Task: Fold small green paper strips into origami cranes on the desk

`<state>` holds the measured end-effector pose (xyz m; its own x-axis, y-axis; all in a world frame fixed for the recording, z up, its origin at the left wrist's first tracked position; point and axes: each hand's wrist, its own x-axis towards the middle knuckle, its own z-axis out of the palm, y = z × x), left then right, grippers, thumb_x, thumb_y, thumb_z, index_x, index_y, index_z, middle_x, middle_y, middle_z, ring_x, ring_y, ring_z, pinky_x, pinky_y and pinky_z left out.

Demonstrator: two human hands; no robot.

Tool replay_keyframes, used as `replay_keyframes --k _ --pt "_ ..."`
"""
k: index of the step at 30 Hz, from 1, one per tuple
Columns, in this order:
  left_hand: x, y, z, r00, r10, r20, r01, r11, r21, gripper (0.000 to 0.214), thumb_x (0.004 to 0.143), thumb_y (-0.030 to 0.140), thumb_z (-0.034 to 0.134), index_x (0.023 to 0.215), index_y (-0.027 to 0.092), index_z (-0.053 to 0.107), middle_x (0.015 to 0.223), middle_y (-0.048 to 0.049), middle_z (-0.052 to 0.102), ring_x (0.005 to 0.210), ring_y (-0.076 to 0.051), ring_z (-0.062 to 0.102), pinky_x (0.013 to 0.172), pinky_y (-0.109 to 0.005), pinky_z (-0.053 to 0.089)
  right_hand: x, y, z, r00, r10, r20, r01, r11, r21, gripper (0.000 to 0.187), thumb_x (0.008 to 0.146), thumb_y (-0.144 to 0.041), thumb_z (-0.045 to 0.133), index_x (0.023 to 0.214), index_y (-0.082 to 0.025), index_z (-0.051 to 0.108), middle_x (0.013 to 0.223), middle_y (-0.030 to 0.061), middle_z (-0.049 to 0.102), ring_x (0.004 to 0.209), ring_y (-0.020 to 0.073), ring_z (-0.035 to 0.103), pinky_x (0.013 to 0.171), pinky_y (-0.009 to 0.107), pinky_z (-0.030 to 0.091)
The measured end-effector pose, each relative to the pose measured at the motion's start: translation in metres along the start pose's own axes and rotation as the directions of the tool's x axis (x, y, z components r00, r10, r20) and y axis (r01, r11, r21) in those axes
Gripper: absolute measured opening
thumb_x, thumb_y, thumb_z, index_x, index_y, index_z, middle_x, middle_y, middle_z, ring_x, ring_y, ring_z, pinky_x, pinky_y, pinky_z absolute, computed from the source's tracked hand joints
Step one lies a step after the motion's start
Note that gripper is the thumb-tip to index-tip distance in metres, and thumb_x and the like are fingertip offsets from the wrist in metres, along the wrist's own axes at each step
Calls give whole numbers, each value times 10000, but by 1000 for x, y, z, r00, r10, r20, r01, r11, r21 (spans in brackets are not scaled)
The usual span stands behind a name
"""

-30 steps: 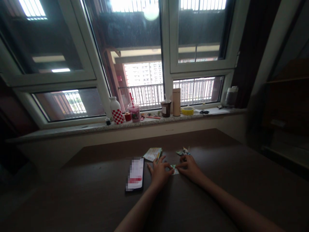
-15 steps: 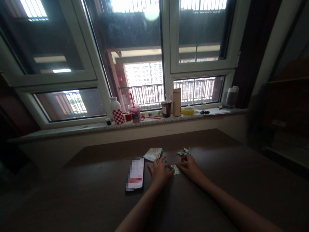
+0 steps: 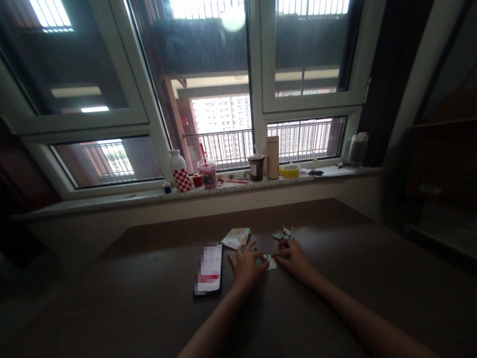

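Observation:
A small folded piece of green-and-white patterned paper [image 3: 272,262] lies on the dark table between my hands. My left hand [image 3: 249,262] pinches its left side between thumb and forefinger, the other fingers spread. From the right, my right hand [image 3: 294,257] grips the paper's upper right edge with its fingertips. Just beyond the right hand sits a folded paper piece [image 3: 283,233] with pointed tips. A stack of printed paper [image 3: 236,238] lies beyond my left fingers, and a phone [image 3: 208,270] with a lit screen rests left of that hand.
The brown table [image 3: 149,308] meets a wall below a stone windowsill [image 3: 156,195]. Along the sill stand a checkered vase [image 3: 182,171], a pink drink cup [image 3: 207,174], a dark cup [image 3: 256,166], a tan flask [image 3: 272,157], yellow tape [image 3: 289,171], scissors [image 3: 316,173] and a clear jug [image 3: 358,149].

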<state>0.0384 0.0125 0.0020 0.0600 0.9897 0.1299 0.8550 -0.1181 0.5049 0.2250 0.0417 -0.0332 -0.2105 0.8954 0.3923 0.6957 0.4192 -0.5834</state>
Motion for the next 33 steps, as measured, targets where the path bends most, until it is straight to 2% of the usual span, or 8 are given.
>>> replay_keyframes --k 6,14,18,29,33 --pt "-2 1 1 1000 29 -9 -28 999 27 107 796 407 657 832 342 733 1453 68 492 1409 -315 287 1110 -717 -14 0 -4 0 1000 21 -13 -21 999 -42 135 817 -287 682 894 -290 792 1055 81 613 1089 258 513 1009 437 409" --pt "-2 -2 2 999 42 -31 -42 999 -5 102 785 410 668 812 343 739 1434 71 515 1395 -314 306 1109 -716 -20 1 -14 1 999 44 -30 -48 992 -119 119 802 -328 688 806 -235 762 1023 84 611 1028 246 536 933 415 448" --pt "-1 -3 4 998 37 -43 -38 999 -20 106 788 406 661 813 339 740 1449 58 500 1396 -318 304 1097 -728 -35 0 -21 -2 999 36 -19 -38 983 -178 87 789 -301 693 825 -230 726 1034 82 606 1048 254 535 930 416 442" --pt "-2 -2 3 998 37 -47 -37 999 -5 116 812 414 646 824 345 738 1467 51 477 1392 -303 317 1098 -730 -20 -3 -15 -6 999 -30 23 33 990 -139 168 762 -352 713 871 -225 700 1093 91 592 1089 263 535 963 426 437" --pt "-3 -1 3 998 28 -49 -28 1000 0 104 807 398 655 814 334 738 1459 47 488 1386 -311 326 1101 -727 -16 -6 -14 -5 999 -27 31 31 991 -129 254 716 -393 752 896 -226 689 1151 103 574 1127 278 522 992 443 427"
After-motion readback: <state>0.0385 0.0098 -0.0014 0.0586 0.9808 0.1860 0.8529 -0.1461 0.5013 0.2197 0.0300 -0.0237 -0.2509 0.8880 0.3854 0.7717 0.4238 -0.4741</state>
